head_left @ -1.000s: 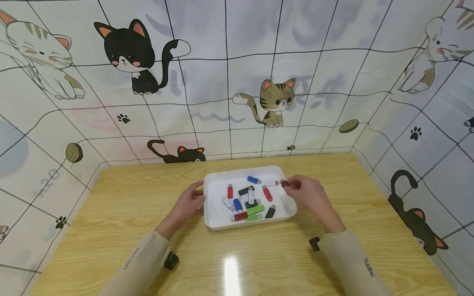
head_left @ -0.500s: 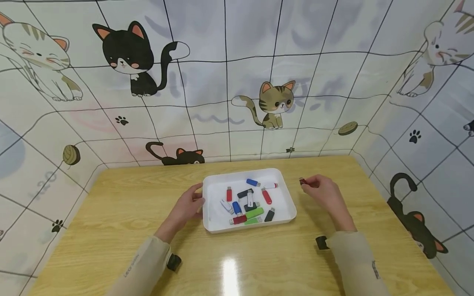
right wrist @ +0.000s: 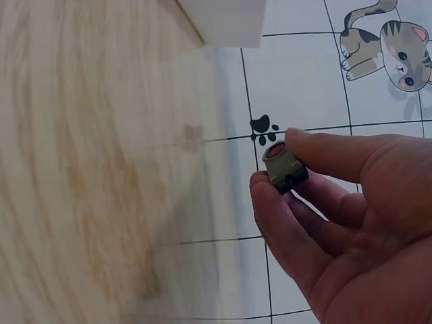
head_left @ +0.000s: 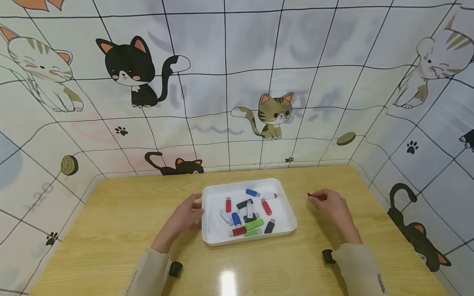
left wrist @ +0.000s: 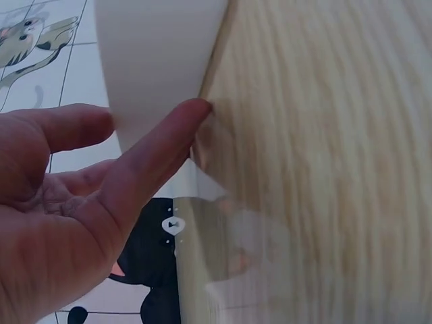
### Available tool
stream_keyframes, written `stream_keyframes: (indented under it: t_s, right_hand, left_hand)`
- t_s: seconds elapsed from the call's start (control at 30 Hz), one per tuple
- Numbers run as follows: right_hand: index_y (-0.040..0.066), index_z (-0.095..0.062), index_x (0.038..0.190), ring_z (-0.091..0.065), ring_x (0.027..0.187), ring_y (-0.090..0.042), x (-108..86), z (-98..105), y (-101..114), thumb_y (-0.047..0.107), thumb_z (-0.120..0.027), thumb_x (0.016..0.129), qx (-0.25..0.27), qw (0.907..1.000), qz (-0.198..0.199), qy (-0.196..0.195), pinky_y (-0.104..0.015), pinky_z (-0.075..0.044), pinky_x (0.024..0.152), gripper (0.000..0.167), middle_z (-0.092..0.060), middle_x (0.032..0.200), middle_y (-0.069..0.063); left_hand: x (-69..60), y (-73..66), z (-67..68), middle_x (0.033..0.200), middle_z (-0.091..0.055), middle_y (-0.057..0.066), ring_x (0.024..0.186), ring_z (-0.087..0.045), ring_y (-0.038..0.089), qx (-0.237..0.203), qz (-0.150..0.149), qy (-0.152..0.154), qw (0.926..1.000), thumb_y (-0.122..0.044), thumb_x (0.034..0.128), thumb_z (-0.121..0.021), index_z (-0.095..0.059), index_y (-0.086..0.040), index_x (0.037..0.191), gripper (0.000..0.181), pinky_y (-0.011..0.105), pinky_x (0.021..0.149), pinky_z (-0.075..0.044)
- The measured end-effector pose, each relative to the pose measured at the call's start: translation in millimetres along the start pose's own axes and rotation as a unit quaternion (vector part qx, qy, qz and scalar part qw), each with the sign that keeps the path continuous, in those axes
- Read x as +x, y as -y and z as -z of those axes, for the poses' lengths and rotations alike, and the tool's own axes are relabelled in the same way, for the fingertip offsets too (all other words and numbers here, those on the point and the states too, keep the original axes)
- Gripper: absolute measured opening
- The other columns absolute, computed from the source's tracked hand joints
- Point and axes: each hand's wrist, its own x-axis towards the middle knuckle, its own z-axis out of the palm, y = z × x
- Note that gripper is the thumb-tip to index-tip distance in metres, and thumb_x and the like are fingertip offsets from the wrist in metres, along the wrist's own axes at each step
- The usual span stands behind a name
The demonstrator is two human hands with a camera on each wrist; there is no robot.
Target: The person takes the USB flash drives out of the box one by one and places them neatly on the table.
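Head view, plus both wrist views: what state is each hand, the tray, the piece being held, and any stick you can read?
Left hand: touching the tray's left side
Right hand: pinching the small piece
Small piece: held, clear of the tray
Tray: upright, loaded with loose sticks
Upper blue stick: connector exposed
Left red stick: connector exposed
Dark red stick: connector exposed

Both arms I see are dressed in smooth beige cloth. The left sleeve (head_left: 149,271) and the right sleeve (head_left: 357,267) each end in a plain cuff at the wrist, and the left hand (head_left: 185,213) and right hand (head_left: 333,207) are bare. A boxy black left wrist camera (head_left: 175,269) and matching right wrist camera (head_left: 328,256) stick out on the inner sides. Small dark print marks each sleeve, illegible from here.
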Motion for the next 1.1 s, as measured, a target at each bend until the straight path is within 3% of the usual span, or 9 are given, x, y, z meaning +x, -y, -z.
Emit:
stream_keyframes:
  t_s: [0.13,0.37,0.83,1.1]
  right_hand:
    - [-0.006,-0.068,0.118,-0.064,0.105,-0.041,-0.8,-4.7,-2.5,0.029,-0.065,0.102,-0.004,1.0,0.007,0.001,-0.052,-0.054,0.085,0.038,-0.07,0.114,-0.025]
    - [-0.008,-0.063,0.123,-0.063,0.108,-0.042,-1.9,-10.2,-8.3,0.021,-0.067,0.098,0.001,0.9996,-0.011,0.026,-0.053,-0.052,0.089,0.038,-0.07,0.115,-0.025]
    - [-0.01,-0.059,0.125,-0.061,0.109,-0.039,3.3,-16.5,-9.6,0.027,-0.071,0.094,-0.024,0.9969,-0.018,0.073,-0.054,-0.05,0.095,0.049,-0.067,0.115,-0.022]
    - [-0.008,-0.063,0.114,-0.063,0.098,-0.034,-0.5,-18.1,-4.7,0.028,-0.072,0.092,-0.056,0.997,-0.011,0.053,-0.051,-0.052,0.088,0.043,-0.068,0.107,-0.019]
  left_hand:
    - [-3.6,1.6,-2.0,0.145,-0.053,0.029,0.111,-0.066,0.035,0.004,-0.004,-0.005,1.0,-0.003,0.1039,-0.057,-0.036,-0.004,0.159,0.059,0.042,0.073,-0.064]
    - [-4.1,2.8,-7.9,0.144,-0.053,0.031,0.111,-0.066,0.036,0.027,-0.002,-0.019,0.9995,-0.004,0.1042,-0.055,-0.035,-0.003,0.16,0.059,0.04,0.071,-0.064]
    - [-6.4,4.6,-8.2,0.143,-0.055,0.032,0.118,-0.066,0.038,0.025,-0.013,-0.033,0.9991,-0.004,0.1044,-0.055,-0.035,-0.002,0.16,0.059,0.043,0.079,-0.063]
    - [-6.2,6.3,-8.5,0.141,-0.057,0.031,0.117,-0.067,0.037,0.0,-0.025,-0.032,0.9992,-0.004,0.104,-0.056,-0.035,-0.002,0.16,0.06,0.043,0.08,-0.063]
